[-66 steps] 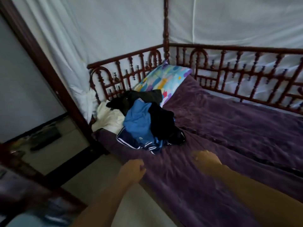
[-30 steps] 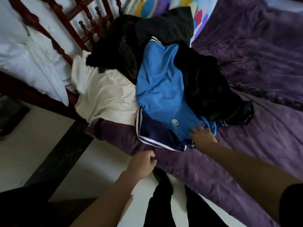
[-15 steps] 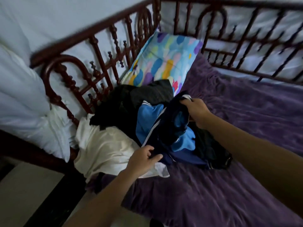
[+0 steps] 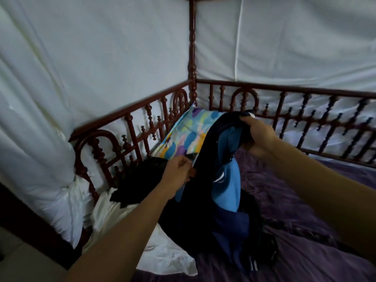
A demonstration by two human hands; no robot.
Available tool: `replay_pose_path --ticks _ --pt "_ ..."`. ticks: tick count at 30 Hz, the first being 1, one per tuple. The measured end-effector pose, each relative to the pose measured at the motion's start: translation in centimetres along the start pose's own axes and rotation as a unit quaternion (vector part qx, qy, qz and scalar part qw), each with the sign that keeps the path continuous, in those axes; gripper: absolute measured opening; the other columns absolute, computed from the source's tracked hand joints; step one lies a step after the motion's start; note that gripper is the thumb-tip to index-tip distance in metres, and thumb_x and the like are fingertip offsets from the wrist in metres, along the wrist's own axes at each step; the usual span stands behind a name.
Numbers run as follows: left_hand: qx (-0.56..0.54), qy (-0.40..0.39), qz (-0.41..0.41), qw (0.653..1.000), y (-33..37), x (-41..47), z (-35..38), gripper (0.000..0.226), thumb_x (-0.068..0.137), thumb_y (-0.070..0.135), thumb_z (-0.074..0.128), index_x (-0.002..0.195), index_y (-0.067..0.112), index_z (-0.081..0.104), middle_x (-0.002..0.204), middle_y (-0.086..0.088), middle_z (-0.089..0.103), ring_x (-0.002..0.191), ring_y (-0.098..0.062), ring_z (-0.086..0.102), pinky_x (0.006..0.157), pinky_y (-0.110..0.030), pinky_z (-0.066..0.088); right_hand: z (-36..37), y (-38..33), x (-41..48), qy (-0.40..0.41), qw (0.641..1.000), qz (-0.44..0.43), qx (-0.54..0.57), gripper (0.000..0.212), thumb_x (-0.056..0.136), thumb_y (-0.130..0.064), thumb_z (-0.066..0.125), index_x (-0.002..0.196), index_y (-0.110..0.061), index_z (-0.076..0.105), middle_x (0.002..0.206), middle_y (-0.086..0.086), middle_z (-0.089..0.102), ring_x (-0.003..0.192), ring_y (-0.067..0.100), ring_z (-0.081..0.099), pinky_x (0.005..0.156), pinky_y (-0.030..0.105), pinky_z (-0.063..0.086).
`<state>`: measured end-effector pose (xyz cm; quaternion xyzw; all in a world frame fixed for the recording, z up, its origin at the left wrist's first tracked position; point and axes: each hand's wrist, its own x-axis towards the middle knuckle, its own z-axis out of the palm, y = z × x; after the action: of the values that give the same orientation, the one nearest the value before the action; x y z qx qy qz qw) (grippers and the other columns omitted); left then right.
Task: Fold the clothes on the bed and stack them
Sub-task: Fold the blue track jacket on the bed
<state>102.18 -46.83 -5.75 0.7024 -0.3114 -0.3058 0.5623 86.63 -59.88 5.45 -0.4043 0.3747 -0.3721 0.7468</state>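
Pinched in both hands, the blue and navy garment (image 4: pixel 227 180) hangs lifted above the pile. The right hand (image 4: pixel 258 135) is raised highest, fingers curled tight over the top edge. The left hand (image 4: pixel 179 169) sits lower, nipping a side hem. Two bare forearms reach forward. Below lie one white garment (image 4: pixel 162 259) and black clothes (image 4: pixel 142 176), their number unclear, on the purple blanket (image 4: pixel 305 200) near one patterned pillow (image 4: pixel 187 135).
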Motion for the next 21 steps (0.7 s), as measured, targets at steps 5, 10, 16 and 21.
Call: replay_pose_path --ticks 5,10,16,21 --pt "0.07 -0.083 -0.06 0.992 3.5 -2.0 3.3 0.034 0.088 0.046 0.061 0.101 0.014 0.063 0.084 -0.006 0.069 0.078 -0.023 0.068 0.06 -0.029 0.053 -0.7 -3.7 -0.4 -0.067 0.996 -0.008 0.062 0.023 0.095 -0.017 0.056 0.113 -0.004 0.062 0.105 0.014 0.069 0.087 0.027 0.069 0.061 0.034 0.058" --pt "0.061 0.057 0.012 0.996 5.3 -1.0 5.3 0.019 0.088 0.02 0.054 0.09 0.006 0.067 0.083 -0.018 0.069 0.07 -0.025 0.064 0.062 -0.037 0.048 -2.0 -6.3 -0.8 -0.035 0.99 -0.113 -0.072 0.017 0.094 -0.02 0.058 0.099 -0.005 0.061 0.094 0.013 0.068 0.081 0.025 0.067 0.057 0.031 0.056" --pt "0.181 0.161 0.207 0.948 11.9 -0.8 2.5 0.011 0.093 0.012 0.048 0.085 0.013 0.055 0.083 -0.003 0.06 0.075 -0.016 0.055 0.062 -0.024 0.04 -10.1 -5.0 1.6 0.093 0.751 -0.243 -0.607 0.036 0.078 -0.043 0.069 0.063 -0.012 0.058 0.064 0.007 0.059 0.057 0.021 0.056 0.049 0.03 0.04" --pt "0.254 0.139 0.32 0.902 16.3 -1.9 3.6 0.013 0.09 0.011 0.049 0.077 0.014 0.049 0.07 0.007 0.053 0.065 -0.007 0.049 0.056 -0.018 0.035 -10.9 -1.6 1.4 -0.052 0.828 -0.234 -0.507 0.029 0.083 -0.014 0.069 0.107 -0.018 0.052 0.109 0.002 0.058 0.102 0.021 0.058 0.084 0.036 0.053"
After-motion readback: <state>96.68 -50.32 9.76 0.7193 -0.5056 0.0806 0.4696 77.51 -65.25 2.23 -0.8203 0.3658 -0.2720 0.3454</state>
